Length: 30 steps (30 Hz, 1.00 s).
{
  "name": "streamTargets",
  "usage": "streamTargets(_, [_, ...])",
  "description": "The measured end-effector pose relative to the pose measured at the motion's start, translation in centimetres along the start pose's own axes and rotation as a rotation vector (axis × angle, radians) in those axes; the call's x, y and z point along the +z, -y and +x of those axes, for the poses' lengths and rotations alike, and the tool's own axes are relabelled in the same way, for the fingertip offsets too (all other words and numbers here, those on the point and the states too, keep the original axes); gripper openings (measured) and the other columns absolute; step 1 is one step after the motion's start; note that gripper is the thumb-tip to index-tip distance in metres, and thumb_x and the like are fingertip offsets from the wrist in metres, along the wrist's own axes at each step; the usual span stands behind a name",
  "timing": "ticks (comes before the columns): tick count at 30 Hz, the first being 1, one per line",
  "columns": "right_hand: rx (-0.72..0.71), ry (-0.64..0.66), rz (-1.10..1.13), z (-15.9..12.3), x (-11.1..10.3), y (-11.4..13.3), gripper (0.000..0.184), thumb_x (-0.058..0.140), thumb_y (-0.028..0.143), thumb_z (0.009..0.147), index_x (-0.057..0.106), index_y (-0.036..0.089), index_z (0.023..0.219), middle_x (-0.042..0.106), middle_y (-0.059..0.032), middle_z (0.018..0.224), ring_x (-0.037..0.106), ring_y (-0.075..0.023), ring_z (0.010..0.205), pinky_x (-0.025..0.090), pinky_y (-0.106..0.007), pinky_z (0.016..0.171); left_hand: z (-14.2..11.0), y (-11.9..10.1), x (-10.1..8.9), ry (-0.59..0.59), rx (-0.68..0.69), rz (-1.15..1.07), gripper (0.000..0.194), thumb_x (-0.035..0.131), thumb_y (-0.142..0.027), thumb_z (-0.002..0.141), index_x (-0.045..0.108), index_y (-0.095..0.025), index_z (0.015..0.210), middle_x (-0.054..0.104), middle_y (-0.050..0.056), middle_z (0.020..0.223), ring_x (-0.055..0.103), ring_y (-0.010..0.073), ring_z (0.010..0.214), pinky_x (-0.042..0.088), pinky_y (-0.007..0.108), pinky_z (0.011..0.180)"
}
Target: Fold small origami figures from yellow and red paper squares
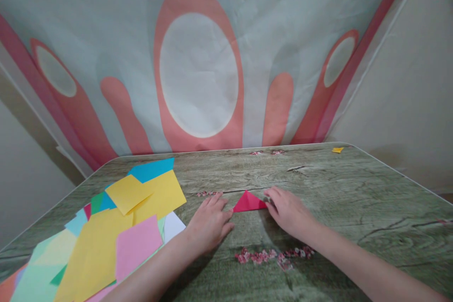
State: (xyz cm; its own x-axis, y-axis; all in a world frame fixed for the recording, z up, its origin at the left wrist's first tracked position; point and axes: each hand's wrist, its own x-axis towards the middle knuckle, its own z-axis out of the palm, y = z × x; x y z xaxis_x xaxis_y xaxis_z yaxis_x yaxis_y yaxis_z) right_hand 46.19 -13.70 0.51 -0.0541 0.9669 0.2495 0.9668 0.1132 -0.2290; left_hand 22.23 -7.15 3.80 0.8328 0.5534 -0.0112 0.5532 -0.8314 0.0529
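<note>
Left hand (211, 224) loosely spread, right hand (290, 211) curled — its grip unclear — flanking red paper triangle (248, 202), well inside tabletop (339, 193) edges

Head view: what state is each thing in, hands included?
Pinkish-red paper triangle: lying down, apparently folded.
Left hand: palm down, fingers at the triangle's left corner.
Right hand: fingers bent at its right corner; grip unclear.
Pile of multicoloured paper sheets: loose, spread out, overlapping.
Small yellow paper piece: lying apart at far right; folds unclear.
</note>
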Motion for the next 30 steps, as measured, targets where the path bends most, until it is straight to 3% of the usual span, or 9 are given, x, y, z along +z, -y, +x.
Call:
streamTargets(2, [0.034, -0.063, 0.127, 0.2, 0.9, -0.3, 0.032, 0.060, 0.029, 0.079, 0.053, 0.015, 0.106, 0.060, -0.0081, 0.095, 0.054, -0.0215, 0.086, 0.039, -0.032, 0.075, 0.0, 0.0, 0.2, -0.011, 0.006, 0.004, 0.028, 0.050, -0.035, 0.085, 0.064, -0.021, 0.104, 0.055, 0.010, 0.121, 0.037, 0.0313, 0.124, 0.032, 0.047, 0.101])
streamTargets(4, [0.024, -0.071, 0.210, 0.3, 1.6, -0.3, 0.035, 0.066, 0.037, 0.074, 0.054, 0.017, 0.100, 0.059, -0.0063, 0.091, 0.054, -0.0213, 0.084, 0.040, -0.032, 0.074, 0.1, 0.0, 0.4, -0.036, 0.010, 0.011, 0.028, 0.051, -0.034, 0.085, 0.063, -0.021, 0.105, 0.055, 0.010, 0.120, 0.039, 0.0310, 0.123, 0.033, 0.047, 0.100])
streamTargets(11, [0.046, -0.096, 0.404, 0.5, 2.3, 0.1, 0.018, 0.068, 0.030, 0.072, 0.056, 0.020, 0.080, 0.058, -0.0015, 0.081, 0.053, -0.0188, 0.080, 0.039, -0.030, 0.071, 1.0, -0.1, 1.5, -0.103, 0.001, -0.112, 0.019, 0.049, -0.028, 0.086, 0.066, -0.020, 0.090, 0.062, 0.007, 0.105, 0.055, 0.0233, 0.103, 0.043, 0.037, 0.091])
streamTargets(13, [0.043, -0.105, 0.454, 0.5, 2.2, 0.1, 0.012, 0.066, 0.025, 0.073, 0.055, 0.020, 0.076, 0.058, -0.0007, 0.079, 0.053, -0.0179, 0.079, 0.039, -0.030, 0.071, 1.3, 0.0, 1.7, -0.157, -0.018, -0.190, 0.021, 0.052, -0.027, 0.084, 0.062, -0.021, 0.102, 0.062, 0.006, 0.106, 0.056, 0.0215, 0.101, 0.044, 0.035, 0.090])
streamTargets(16, [0.011, -0.125, 0.499, 0.5, 1.9, 0.3, 0.010, 0.061, 0.018, 0.075, 0.053, 0.019, 0.070, 0.056, -0.0002, 0.075, 0.052, -0.0170, 0.077, 0.039, -0.029, 0.070, 1.6, -0.2, 1.7, -0.274, -0.048, -0.264, 0.047, 0.060, -0.025, 0.079, 0.045, -0.022, 0.124, 0.055, 0.007, 0.117, 0.051, 0.0220, 0.109, 0.042, 0.037, 0.094])
streamTargets(19, [-0.040, -0.142, 0.528, 0.2, 1.4, 0.7, 0.009, 0.057, 0.016, 0.078, 0.052, 0.019, 0.071, 0.055, -0.0013, 0.077, 0.052, -0.0162, 0.076, 0.040, -0.027, 0.068, 1.9, -0.9, 1.1, -0.326, -0.058, -0.315, 0.054, 0.061, -0.021, 0.077, 0.039, -0.024, 0.127, 0.051, 0.006, 0.120, 0.050, 0.0215, 0.109, 0.043, 0.037, 0.092])
streamTargets(22, [-0.081, -0.134, 0.517, -0.1, 1.1, 1.1, 0.008, 0.054, 0.016, 0.080, 0.052, 0.018, 0.073, 0.055, -0.0022, 0.078, 0.052, -0.0160, 0.075, 0.040, -0.027, 0.068, 2.2, -1.8, 0.4, -0.337, -0.036, -0.381, 0.047, 0.060, -0.022, 0.078, 0.043, -0.025, 0.121, 0.052, 0.005, 0.115, 0.053, 0.0201, 0.103, 0.046, 0.034, 0.086])
streamTargets(27, [-0.071, -0.104, 0.441, -0.4, 1.1, 1.3, 0.011, 0.056, 0.022, 0.081, 0.054, 0.018, 0.071, 0.055, -0.0008, 0.071, 0.052, -0.0152, 0.068, 0.039, -0.026, 0.063, 2.6, -2.1, 1.0, -0.299, 0.014, -0.471, 0.009, 0.054, -0.017, 0.081, 0.059, -0.020, 0.088, 0.060, 0.002, 0.090, 0.057, 0.0163, 0.085, 0.046, 0.026, 0.076])
streamTargets(30, [-0.102, -0.048, 0.428, -0.4, 0.8, 1.3, 0.013, 0.056, 0.028, 0.082, 0.059, 0.018, 0.073, 0.057, -0.0010, 0.070, 0.053, -0.0147, 0.066, 0.040, -0.025, 0.062, 2.5, -1.6, 1.8, -0.256, 0.025, -0.486, 0.012, 0.051, -0.010, 0.079, 0.059, -0.019, 0.081, 0.061, 0.002, 0.085, 0.057, 0.0153, 0.080, 0.045, 0.025, 0.073])
